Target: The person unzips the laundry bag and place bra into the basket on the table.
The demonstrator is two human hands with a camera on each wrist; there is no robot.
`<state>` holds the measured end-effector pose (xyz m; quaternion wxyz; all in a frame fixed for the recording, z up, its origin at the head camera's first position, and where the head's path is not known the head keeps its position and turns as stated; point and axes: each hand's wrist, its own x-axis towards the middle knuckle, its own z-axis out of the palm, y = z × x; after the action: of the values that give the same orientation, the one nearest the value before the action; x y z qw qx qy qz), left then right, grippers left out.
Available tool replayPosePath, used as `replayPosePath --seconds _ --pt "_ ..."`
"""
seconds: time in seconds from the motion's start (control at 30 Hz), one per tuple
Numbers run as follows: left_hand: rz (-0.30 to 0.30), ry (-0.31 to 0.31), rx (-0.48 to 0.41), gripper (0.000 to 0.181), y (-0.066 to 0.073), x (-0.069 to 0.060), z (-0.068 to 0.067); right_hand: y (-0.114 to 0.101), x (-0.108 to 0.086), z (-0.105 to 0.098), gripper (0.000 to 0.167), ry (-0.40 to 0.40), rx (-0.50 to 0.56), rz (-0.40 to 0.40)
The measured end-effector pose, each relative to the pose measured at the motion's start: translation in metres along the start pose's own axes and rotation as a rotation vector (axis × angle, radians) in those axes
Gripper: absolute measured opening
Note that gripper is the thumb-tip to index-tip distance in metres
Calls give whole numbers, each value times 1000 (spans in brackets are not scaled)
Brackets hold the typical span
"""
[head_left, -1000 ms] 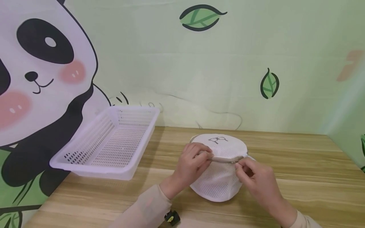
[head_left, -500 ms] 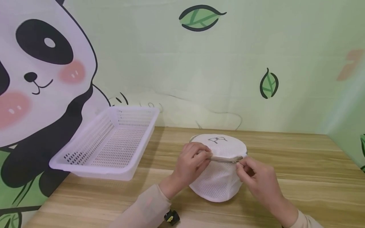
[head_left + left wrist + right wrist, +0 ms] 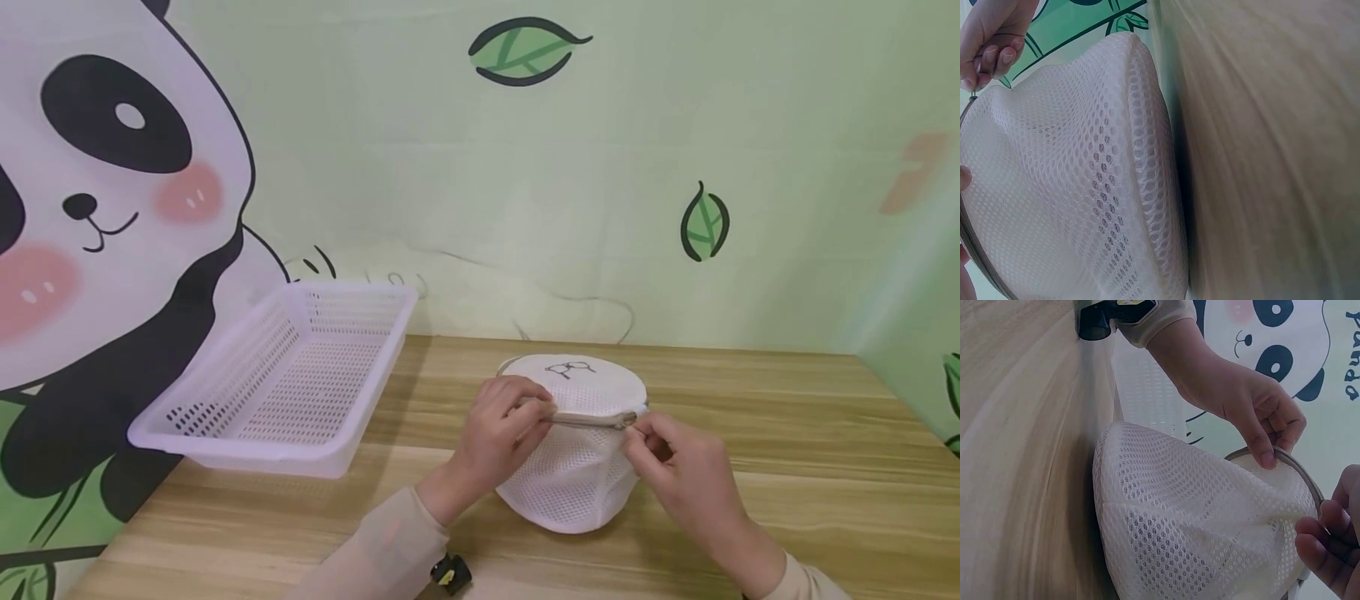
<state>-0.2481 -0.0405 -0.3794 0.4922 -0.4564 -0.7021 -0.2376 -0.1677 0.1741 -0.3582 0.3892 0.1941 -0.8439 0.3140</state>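
Note:
A round white mesh bag (image 3: 570, 479) with a grey zipper (image 3: 592, 419) along its upper edge stands on the wooden table; a small glasses-like drawing marks its top. The left hand (image 3: 498, 433) pinches the zipper edge at the bag's left front, thumb on the mesh side in the right wrist view. At the zipper's right end, the right hand (image 3: 686, 475) pinches a small pull between thumb and finger; the left wrist view shows this pull just below the right fingertips (image 3: 969, 82). Mesh fabric (image 3: 1172, 531) looks creased in the right wrist view. The bag's contents cannot be made out.
A white perforated plastic basket (image 3: 337, 458) stands on the table (image 3: 817, 417) to the left of the bag. Behind is a green wall (image 3: 420, 167) with a panda and leaves. A black device (image 3: 452, 573) sits by the left wrist.
The right hand has shifted very slightly to the right relative to the bag, still at the zipper's right end. The left hand keeps its hold on the edge.

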Motion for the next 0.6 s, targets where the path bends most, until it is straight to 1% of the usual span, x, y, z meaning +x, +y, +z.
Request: replayPosePath --seconds 0.3,0.47,0.6 --pt "-3 -10 3 14 0 1 -1 2 2 -2 21 3 -20 7" --pt "-5 -11 4 14 0 0 -1 4 3 -2 21 -4 -15 8" --pt "2 -25 5 16 0 0 -2 5 3 -3 21 -14 -3 -7"
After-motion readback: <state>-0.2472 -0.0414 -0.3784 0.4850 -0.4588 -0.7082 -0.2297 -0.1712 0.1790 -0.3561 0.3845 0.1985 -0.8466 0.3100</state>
